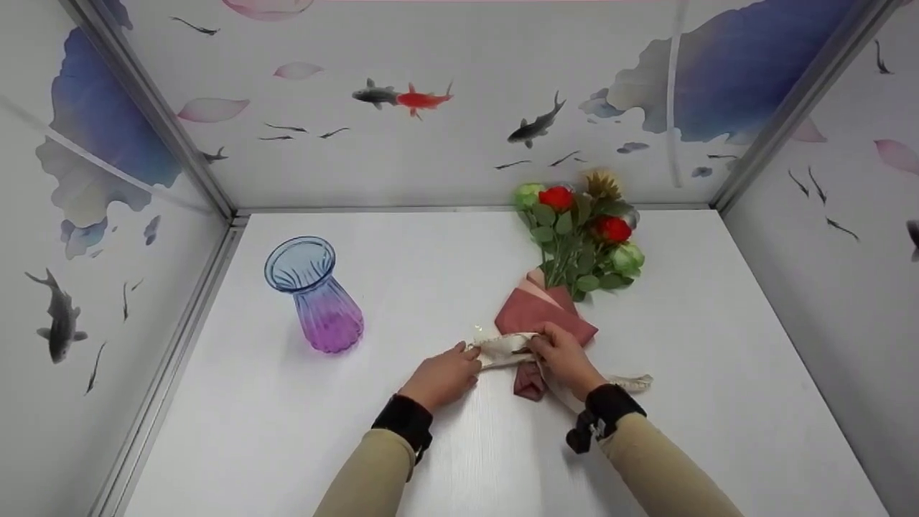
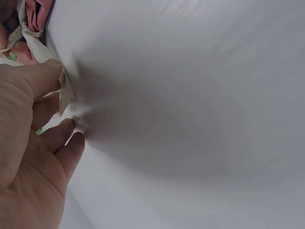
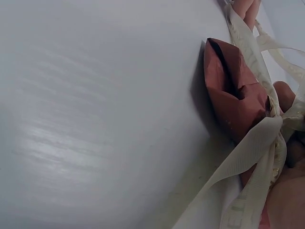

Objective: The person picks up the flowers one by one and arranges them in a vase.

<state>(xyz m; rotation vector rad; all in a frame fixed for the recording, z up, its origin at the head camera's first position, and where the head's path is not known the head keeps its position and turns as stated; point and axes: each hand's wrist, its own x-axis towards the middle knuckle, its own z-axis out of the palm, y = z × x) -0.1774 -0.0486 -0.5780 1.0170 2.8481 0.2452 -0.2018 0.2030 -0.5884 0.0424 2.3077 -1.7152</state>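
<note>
A bouquet lies on the white table, its red, green and yellow flowers (image 1: 581, 237) toward the back wall and its dusty-red wrapping paper (image 1: 535, 316) nearer me. Around the narrow part of the wrapping runs a cream ribbon (image 1: 499, 350). My left hand (image 1: 441, 378) pinches a stretch of this ribbon left of the bouquet, thumb against fingers in the left wrist view. Over the binding point, my right hand (image 1: 567, 362) grips the ribbon. The right wrist view shows ribbon tails (image 3: 250, 148) crossing below the folded paper end (image 3: 228, 90); the right fingers are partly hidden there.
A ribbed glass vase (image 1: 327, 305), blue above and purple below, stands at the left of the table. A loose ribbon end (image 1: 632, 383) lies right of my right wrist. Printed panels (image 1: 459, 158) enclose the table at the back and both sides.
</note>
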